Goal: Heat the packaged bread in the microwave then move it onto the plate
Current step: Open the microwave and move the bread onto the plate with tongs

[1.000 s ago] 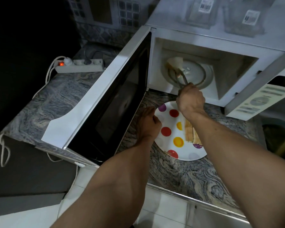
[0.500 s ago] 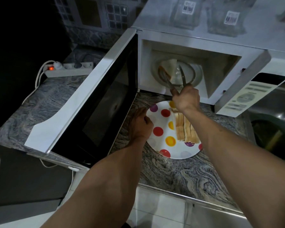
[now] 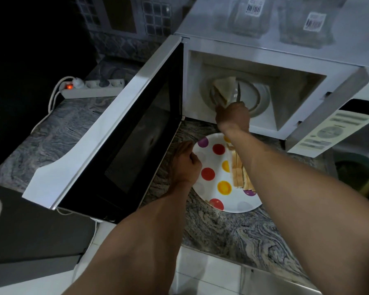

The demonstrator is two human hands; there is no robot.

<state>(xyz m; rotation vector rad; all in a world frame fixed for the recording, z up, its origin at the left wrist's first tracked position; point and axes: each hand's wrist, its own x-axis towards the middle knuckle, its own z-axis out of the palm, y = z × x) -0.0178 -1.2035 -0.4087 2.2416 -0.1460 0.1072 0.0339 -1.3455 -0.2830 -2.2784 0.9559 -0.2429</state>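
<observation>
- Currently, items run left to right, each placed relative to the hands.
- Far left of the left hand [image 3: 184, 165]: a power strip [image 3: 92, 87] lies on the tabletop [image 3: 58, 133], its switch lit red.
- Just left of the left hand: the microwave door [image 3: 119, 133] stands fully open.
- Left hand: fingers curled, pressed on the near-left rim of the dotted plate [image 3: 214, 194]; it appears to steady the plate.
- Between the two hands and under the right forearm: heated bread slices [image 3: 239, 177] lie stacked on the plate.
- Right hand [image 3: 232, 117]: closed round the handles of metal tongs [image 3: 239, 92] at the mouth of the microwave [image 3: 264, 60].
- Beyond the right hand: the tongs pinch one bread slice [image 3: 223, 88], tilted up over the glass turntable [image 3: 258, 96] inside the cavity.
- Handling judgement: the slice is light, soft and easily crushed or torn, and probably hot. Grip near its middle with moderate pressure; an edge grip risks folding or dropping it.
- Progress judgement: transfer is under way; this slice still needs carrying out to the plate.
- Right of the right hand: the control panel [image 3: 332, 133]; its markings are blurred.
</observation>
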